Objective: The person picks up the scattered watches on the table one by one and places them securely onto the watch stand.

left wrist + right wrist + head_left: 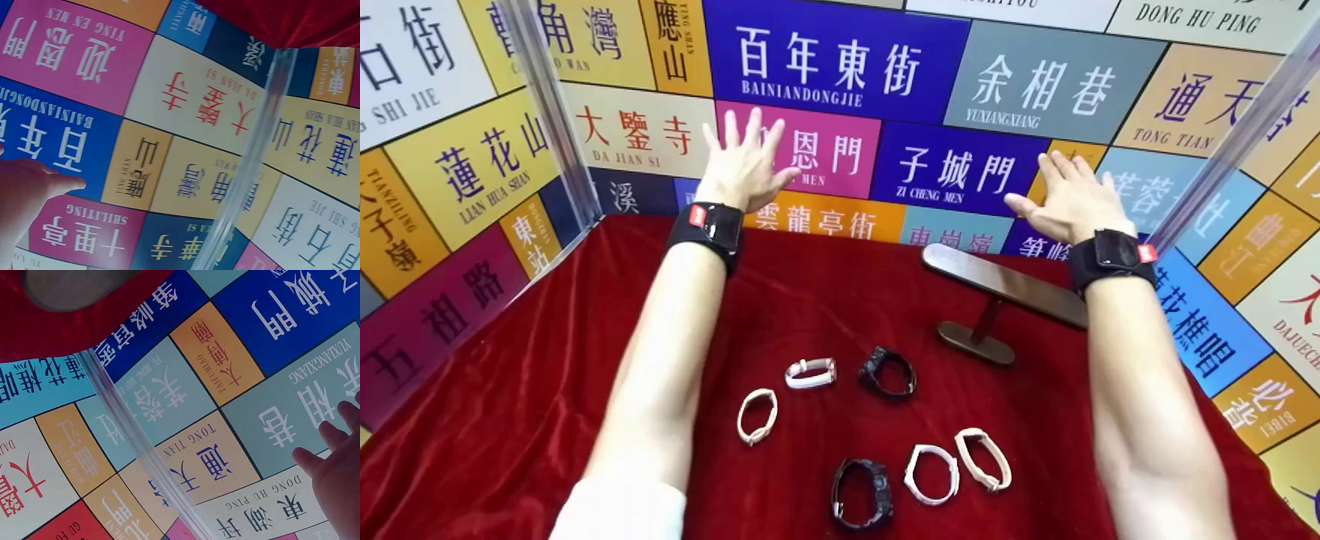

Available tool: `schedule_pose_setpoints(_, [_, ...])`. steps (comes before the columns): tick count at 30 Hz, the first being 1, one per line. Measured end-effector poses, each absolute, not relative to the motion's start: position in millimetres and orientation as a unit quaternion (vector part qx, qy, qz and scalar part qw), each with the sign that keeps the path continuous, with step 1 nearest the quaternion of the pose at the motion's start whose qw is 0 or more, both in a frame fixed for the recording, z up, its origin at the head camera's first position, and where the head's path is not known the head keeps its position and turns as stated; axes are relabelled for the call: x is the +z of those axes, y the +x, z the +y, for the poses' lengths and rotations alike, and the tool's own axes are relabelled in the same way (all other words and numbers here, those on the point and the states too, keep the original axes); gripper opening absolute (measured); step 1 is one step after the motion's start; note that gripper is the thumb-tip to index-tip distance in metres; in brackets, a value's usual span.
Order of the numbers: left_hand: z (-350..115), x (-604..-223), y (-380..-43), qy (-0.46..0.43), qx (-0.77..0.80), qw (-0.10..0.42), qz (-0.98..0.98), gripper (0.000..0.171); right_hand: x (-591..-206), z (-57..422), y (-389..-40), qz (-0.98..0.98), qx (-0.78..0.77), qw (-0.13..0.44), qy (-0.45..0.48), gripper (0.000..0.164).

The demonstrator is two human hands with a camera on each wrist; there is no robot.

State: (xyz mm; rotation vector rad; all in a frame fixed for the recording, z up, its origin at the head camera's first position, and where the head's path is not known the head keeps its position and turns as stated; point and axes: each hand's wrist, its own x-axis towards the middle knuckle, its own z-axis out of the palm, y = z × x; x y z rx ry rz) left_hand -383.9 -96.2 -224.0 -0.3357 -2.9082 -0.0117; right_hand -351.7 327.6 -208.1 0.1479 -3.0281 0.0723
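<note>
Both arms reach forward over a red velvet cloth. My left hand [741,165] is held up with fingers spread in front of the sign-printed back wall, holding nothing. The right hand [1072,196], likewise spread and holding nothing, is above the metal display stand [1005,285], a T-shaped bar on a small foot. On the cloth lie several bracelet-like bands: a black watch [877,367], a second black watch [877,491], a white-strapped band [810,373], a cream band [757,416], a pale pink band [931,474] and a beige band [984,459]. Neither hand touches them.
The red cloth [547,360] covers the surface. Panels printed with coloured place-name signs [825,60] enclose the back and sides. Clear corner strips [556,112] join the panels at left and right. A black wrist strap [709,231] with a device sits on each wrist.
</note>
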Motion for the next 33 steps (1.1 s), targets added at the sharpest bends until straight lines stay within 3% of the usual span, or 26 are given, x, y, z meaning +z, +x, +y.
schedule_pose_setpoints(17, [-81.6,-218.6,-351.1,-0.209,-0.020,0.109,-0.972,0.076,-206.4,325.4,-320.0,-0.989,0.037,0.085,0.116,0.092])
schedule_pose_setpoints(33, [-77.2,-243.2,-269.6,-0.322,-0.082,0.157,-0.930,0.077,-250.2,320.3,-253.0,-0.959,0.085,0.180,0.203,0.082])
